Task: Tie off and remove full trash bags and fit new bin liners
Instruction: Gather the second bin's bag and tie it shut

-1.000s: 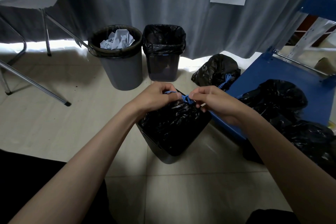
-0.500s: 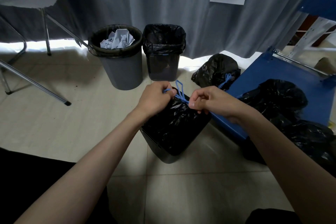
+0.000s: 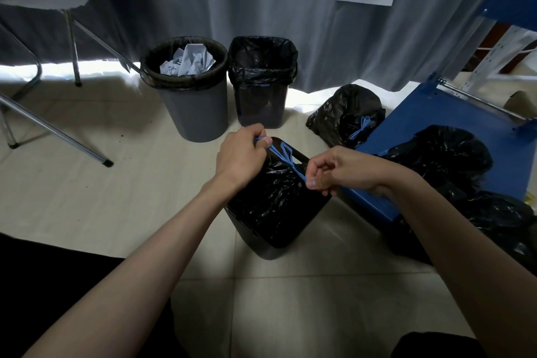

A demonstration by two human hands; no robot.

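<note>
A full black trash bag (image 3: 270, 200) sits in a dark square bin (image 3: 261, 250) on the floor in front of me. Its blue drawstring (image 3: 286, 158) runs taut between my hands above the gathered bag mouth. My left hand (image 3: 241, 154) grips one end of the drawstring at the bin's far left corner. My right hand (image 3: 337, 168) pinches the other end, to the right and nearer me. A loop of string stands up between them.
Behind stand a round grey bin (image 3: 191, 96) with crumpled paper and a square bin (image 3: 261, 81) with a black liner. A tied black bag (image 3: 345, 113) lies on the floor; more black bags (image 3: 453, 163) rest on a blue cart (image 3: 465, 119) at right. Folding table legs (image 3: 55, 131) at left.
My hands have drawn apart, left hand up and away, right hand toward me, pulling the blue drawstring tighter across the bag mouth.
</note>
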